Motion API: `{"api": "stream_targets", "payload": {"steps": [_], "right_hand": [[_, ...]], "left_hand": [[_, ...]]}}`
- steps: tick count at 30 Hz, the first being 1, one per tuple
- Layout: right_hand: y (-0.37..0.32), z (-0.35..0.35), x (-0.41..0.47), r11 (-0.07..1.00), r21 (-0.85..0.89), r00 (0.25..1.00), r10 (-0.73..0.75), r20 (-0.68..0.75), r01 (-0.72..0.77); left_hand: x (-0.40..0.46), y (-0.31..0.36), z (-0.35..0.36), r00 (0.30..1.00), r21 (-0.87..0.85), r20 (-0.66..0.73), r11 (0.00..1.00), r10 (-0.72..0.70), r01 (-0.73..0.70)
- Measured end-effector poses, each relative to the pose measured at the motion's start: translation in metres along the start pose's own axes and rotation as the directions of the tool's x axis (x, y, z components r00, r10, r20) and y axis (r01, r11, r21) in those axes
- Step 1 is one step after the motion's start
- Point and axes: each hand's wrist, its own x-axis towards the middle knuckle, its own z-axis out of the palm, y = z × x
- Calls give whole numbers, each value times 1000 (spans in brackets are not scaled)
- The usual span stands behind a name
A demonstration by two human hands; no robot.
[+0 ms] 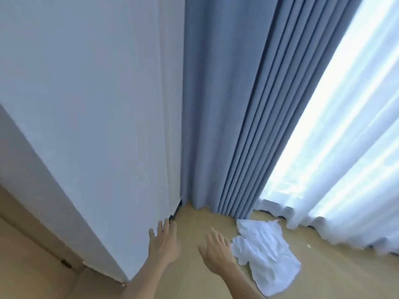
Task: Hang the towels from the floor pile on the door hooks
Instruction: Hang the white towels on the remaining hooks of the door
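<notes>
On the floor below the blue curtain, white towels (264, 253) lie in a crumpled pile, with both hands empty beside them.

Down by the foot of the blue curtain (233, 104) the towels sit rumpled on the tan floor (194, 234), a little out from its hem and well apart from the white cabinet (97, 126). Nearest the pile, the right hand (216, 251) hovers with fingers spread and slack, grasping nothing, its fingertips just beside the towels' near edge; I can't tell whether they touch. Farther from the curtain, the left hand (165, 242) is likewise loose and empty, fingers straight, close against the cabinet's lower corner. Beyond the blue curtain hangs a bright sheer curtain (345, 147), its hem pooling on the floor behind the towels.
</notes>
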Motion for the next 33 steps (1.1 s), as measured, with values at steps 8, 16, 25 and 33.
{"api": "stream_targets", "payload": {"steps": [8,16,25,33], "right_hand": [[222,-13,-56,940,75,938,339,-72,-334],[348,-11,-80,862,171,871,490,-35,-477],[403,-17,-30,847,201,869,490,61,-492],[469,-29,40,816,199,839,533,106,-543]], "left_hand": [[28,238,17,954,113,133,952,269,-285],[43,368,43,898,140,256,905,359,-402],[115,427,72,866,189,334,874,371,-448],[201,486,107,814,170,399,839,422,-518]]}}
